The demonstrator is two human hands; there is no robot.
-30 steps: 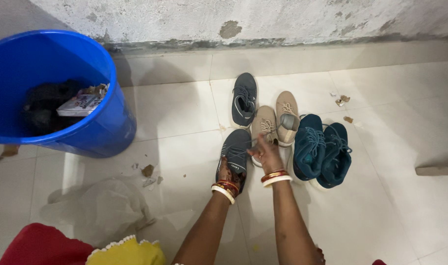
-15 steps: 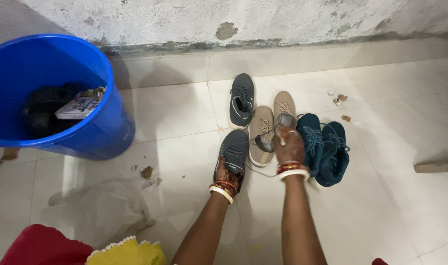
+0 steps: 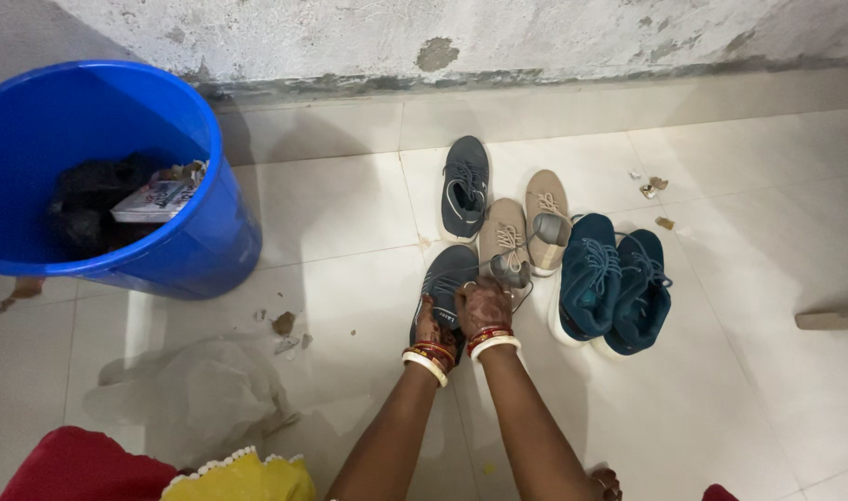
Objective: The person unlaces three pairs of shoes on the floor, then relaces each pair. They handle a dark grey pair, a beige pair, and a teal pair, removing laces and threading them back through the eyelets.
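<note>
Both hands are down on the near dark grey shoe (image 3: 445,283), which sits on the tiled floor (image 3: 331,213) mid-frame, toe toward the wall, touching the beige pair (image 3: 524,227). Left hand (image 3: 433,327) is closed over its heel end; right hand (image 3: 482,306) is pinched on the lace (image 3: 498,267) at the tongue. To do this well I'd keep the heel pinned flat and draw the lace straight out, eyelet by eyelet, not sideways into the beige shoes.

Against half a second back: my right hand was lifted over by the teal pair (image 3: 614,283), lace stretched taut; now it is on the grey shoe and the lace hangs slacker. The blue bucket (image 3: 178,250) is unmoved.
</note>
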